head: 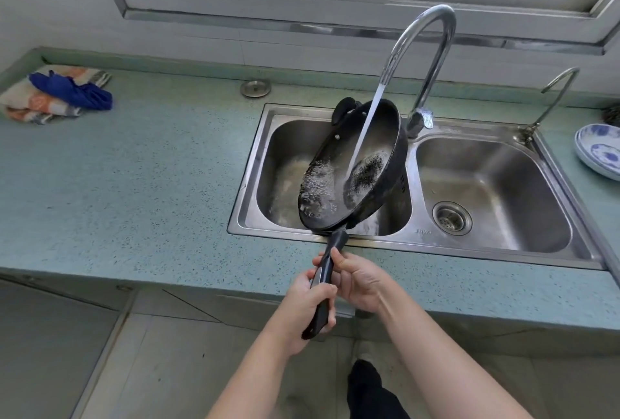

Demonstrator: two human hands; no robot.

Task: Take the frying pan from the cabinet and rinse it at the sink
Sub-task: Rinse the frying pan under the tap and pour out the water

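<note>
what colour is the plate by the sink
The plate is white with blue patterning; head view.

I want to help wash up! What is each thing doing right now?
frying pan: tilted over the left basin, water splashing inside
tall faucet: running
small faucet: off
left hand: grips the handle
right hand: holds the handle too
blue-and-white plates: stacked on the counter

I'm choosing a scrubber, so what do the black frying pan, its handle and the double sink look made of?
The black frying pan: dark matte metal, perhaps coated; rivets near its rim. Its long black handle: glossy, probably plastic. The double-basin sink: brushed stainless steel, by its grey sheen and reflections.
</note>
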